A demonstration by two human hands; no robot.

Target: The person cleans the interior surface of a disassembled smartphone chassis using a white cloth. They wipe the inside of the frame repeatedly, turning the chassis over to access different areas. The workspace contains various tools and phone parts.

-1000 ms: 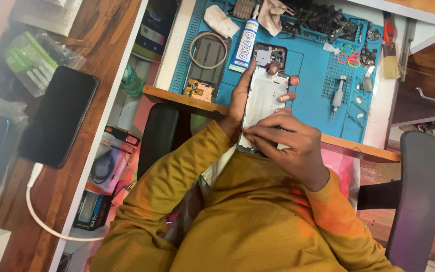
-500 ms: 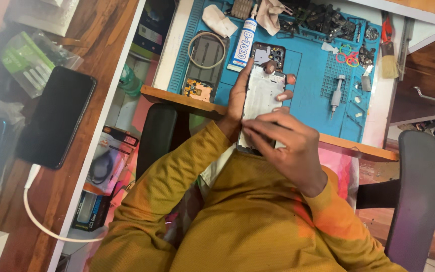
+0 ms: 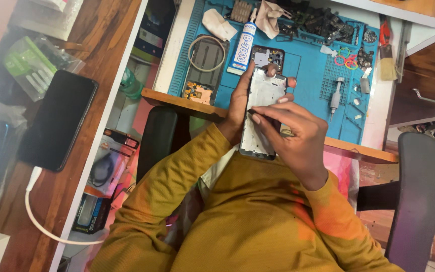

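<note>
I hold an opened phone frame [image 3: 265, 95], pale inside with a dark camera end, upright over the front edge of a blue work mat [image 3: 308, 75]. My left hand [image 3: 237, 108] grips its left side, with fingertips wrapped round the right edge. My right hand [image 3: 293, 136] lies across the lower part of the frame. Its thumb and forefinger pinch a small dark tool at the frame's left edge. Both sleeves are mustard yellow.
On the mat lie a white glue tube [image 3: 242, 45], a grey phone part with a band round it [image 3: 206, 55], a small circuit board [image 3: 197, 92], a metal screwdriver [image 3: 335, 93] and a brush [image 3: 386, 65]. A black phone [image 3: 59, 118] with a white cable [image 3: 41, 221] rests on the wooden table at left. A chair armrest [image 3: 414, 201] stands at right.
My right hand's pinched fingertips have slid a little way up the frame's left edge. My left hand keeps the same grip.
</note>
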